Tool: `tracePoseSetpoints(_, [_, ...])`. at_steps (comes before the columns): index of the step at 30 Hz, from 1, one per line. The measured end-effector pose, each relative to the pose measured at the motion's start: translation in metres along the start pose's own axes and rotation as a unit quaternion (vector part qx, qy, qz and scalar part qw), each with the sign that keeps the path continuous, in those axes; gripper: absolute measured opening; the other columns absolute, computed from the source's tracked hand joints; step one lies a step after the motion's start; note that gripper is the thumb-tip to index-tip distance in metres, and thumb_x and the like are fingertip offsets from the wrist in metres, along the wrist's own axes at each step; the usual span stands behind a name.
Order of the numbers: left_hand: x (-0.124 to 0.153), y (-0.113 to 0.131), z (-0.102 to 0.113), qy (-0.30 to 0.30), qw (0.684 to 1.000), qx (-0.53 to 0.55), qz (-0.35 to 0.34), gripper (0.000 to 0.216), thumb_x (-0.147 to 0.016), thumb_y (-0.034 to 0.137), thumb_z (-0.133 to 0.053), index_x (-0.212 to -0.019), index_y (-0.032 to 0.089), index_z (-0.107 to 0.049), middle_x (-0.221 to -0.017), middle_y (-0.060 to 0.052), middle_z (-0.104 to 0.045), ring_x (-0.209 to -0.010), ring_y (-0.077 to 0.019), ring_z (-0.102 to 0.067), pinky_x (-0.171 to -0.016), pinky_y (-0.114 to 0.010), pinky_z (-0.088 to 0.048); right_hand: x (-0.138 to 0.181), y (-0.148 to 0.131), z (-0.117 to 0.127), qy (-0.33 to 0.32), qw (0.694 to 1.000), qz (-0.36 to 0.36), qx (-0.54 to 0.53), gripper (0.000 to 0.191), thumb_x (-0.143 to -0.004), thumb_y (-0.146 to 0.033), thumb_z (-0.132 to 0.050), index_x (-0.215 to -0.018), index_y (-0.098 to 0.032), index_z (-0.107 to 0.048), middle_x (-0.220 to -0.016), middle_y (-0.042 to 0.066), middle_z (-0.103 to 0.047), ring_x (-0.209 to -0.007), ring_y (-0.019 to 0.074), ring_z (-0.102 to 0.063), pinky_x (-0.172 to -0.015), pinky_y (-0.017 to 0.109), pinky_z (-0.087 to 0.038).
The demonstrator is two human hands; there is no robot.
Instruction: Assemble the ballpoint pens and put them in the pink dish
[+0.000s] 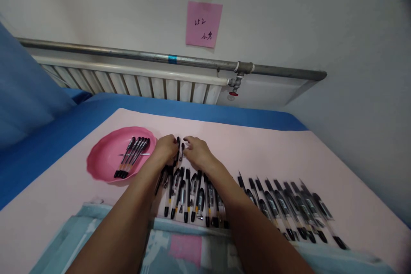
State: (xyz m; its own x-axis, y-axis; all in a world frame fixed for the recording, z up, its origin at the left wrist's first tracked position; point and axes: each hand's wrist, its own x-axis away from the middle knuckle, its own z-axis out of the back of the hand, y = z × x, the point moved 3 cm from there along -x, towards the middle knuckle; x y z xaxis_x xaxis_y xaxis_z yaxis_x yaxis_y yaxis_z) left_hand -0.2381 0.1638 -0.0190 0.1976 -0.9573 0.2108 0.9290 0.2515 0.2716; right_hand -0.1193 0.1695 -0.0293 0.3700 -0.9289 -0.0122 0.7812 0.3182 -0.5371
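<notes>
The left hand has its grip clenched around a pen at its fingertips, between the hands and just left of a cap; I cannot tell whether the right hand, curled beside that cap, grasps it; other pens lie on the desk

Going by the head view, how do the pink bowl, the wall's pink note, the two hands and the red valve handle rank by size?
1. Pink bowl
2. Pink note
3. Left hand and right hand: too alike to rank
4. Red valve handle
</notes>
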Motion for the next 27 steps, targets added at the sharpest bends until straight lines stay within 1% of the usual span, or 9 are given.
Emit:
tracePoseSetpoints(5, [0.000, 0.000, 0.000, -0.002, 1.000, 0.003, 0.006, 0.033, -0.069, 0.019, -0.049, -0.099, 0.017, -0.061, -0.096, -0.008, -0.068, -0.088, -0.0174, -0.062, -0.068, -0.021, -0.043, -0.001, 0.002, -0.003, -0.009, 1.000, 0.009, 0.009, 0.027, -0.070, -0.015, -0.054, -0.096, -0.018, -0.062, -0.090, 0.005, -0.064, -0.083, 0.0158, -0.056, -0.070, 0.022, -0.040])
tracePoseSetpoints(12, [0.001, 0.001, 0.001, -0.009, 1.000, 0.011, 0.001, 0.032, -0.071, 0.020, -0.048, -0.099, 0.016, -0.061, -0.096, -0.010, -0.068, -0.089, -0.0189, -0.061, -0.070, -0.023, -0.043, -0.001, 0.004, -0.008, 0.004, 1.000, 0.016, 0.012, 0.019, -0.072, -0.016, -0.052, -0.087, -0.018, -0.062, -0.082, 0.003, -0.064, -0.072, 0.0131, -0.055, -0.061, 0.020, -0.037])
tracePoseSetpoints(16, [0.004, 0.005, 0.003, -0.007, 1.000, 0.016, 0.001, 0.031, -0.070, 0.019, -0.050, -0.098, 0.014, -0.062, -0.095, -0.012, -0.068, -0.089, -0.0208, -0.062, -0.072, -0.024, -0.044, -0.001, 0.002, -0.008, 0.011, 0.999, 0.032, 0.007, 0.017, -0.072, -0.015, -0.051, -0.084, -0.019, -0.062, -0.080, 0.002, -0.064, -0.073, 0.0128, -0.056, -0.062, 0.019, -0.037])
tracePoseSetpoints(19, [0.009, 0.000, 0.017, 0.020, 1.000, 0.019, -0.003, 0.029, -0.071, 0.019, -0.051, -0.098, 0.015, -0.062, -0.097, -0.011, -0.067, -0.090, -0.0190, -0.061, -0.073, -0.023, -0.043, -0.001, 0.001, -0.002, 0.025, 0.999, 0.039, -0.007, 0.022, -0.071, -0.011, -0.051, -0.089, -0.017, -0.062, -0.080, 0.002, -0.065, -0.075, 0.0125, -0.056, -0.066, 0.019, -0.038])
tracePoseSetpoints(22, [0.017, -0.026, 0.045, 0.068, 0.998, 0.018, 0.006, 0.029, -0.076, 0.020, -0.045, -0.101, 0.020, -0.060, -0.100, -0.006, -0.067, -0.089, -0.0158, -0.061, -0.072, -0.022, -0.042, 0.000, 0.002, 0.010, 0.051, 0.998, 0.033, -0.024, 0.026, -0.072, -0.010, -0.049, -0.094, -0.015, -0.062, -0.082, 0.004, -0.065, -0.075, 0.0134, -0.057, -0.067, 0.021, -0.039])
tracePoseSetpoints(24, [0.024, -0.055, 0.063, 0.102, 0.994, 0.000, 0.048, 0.031, -0.076, 0.019, -0.042, -0.102, 0.017, -0.059, -0.101, -0.010, -0.066, -0.089, -0.0184, -0.061, -0.070, -0.024, -0.042, 0.002, 0.003, 0.018, 0.067, 0.997, 0.033, -0.034, 0.025, -0.074, -0.012, -0.048, -0.095, -0.014, -0.062, -0.084, 0.005, -0.065, -0.076, 0.0141, -0.058, -0.068, 0.022, -0.040])
tracePoseSetpoints(25, [0.027, -0.072, 0.071, 0.127, 0.988, -0.019, 0.091, 0.031, -0.076, 0.020, -0.042, -0.100, 0.017, -0.060, -0.100, -0.011, -0.067, -0.089, -0.0196, -0.061, -0.069, -0.025, -0.042, 0.004, 0.003, 0.022, 0.073, 0.996, 0.034, -0.038, 0.025, -0.075, -0.012, -0.048, -0.095, -0.014, -0.062, -0.085, 0.005, -0.065, -0.076, 0.0143, -0.058, -0.068, 0.022, -0.040])
tracePoseSetpoints(26, [0.030, -0.088, 0.075, 0.115, 0.984, -0.039, 0.133, 0.030, -0.074, 0.021, -0.043, -0.098, 0.017, -0.061, -0.098, -0.012, -0.067, -0.089, -0.0211, -0.061, -0.068, -0.026, -0.042, 0.005, 0.002, 0.025, 0.078, 0.996, 0.035, -0.040, 0.025, -0.075, -0.013, -0.047, -0.095, -0.014, -0.062, -0.087, 0.006, -0.065, -0.077, 0.0145, -0.058, -0.069, 0.022, -0.040])
tracePoseSetpoints(27, [0.033, -0.100, 0.076, 0.105, 0.983, -0.046, 0.145, 0.028, -0.073, 0.023, -0.046, -0.093, 0.015, -0.063, -0.095, -0.014, -0.067, -0.088, -0.0232, -0.062, -0.067, -0.027, -0.042, 0.007, 0.001, 0.029, 0.082, 0.995, 0.036, -0.042, 0.024, -0.076, -0.014, -0.047, -0.095, -0.015, -0.062, -0.087, 0.006, -0.065, -0.077, 0.0146, -0.058, -0.069, 0.023, -0.040])
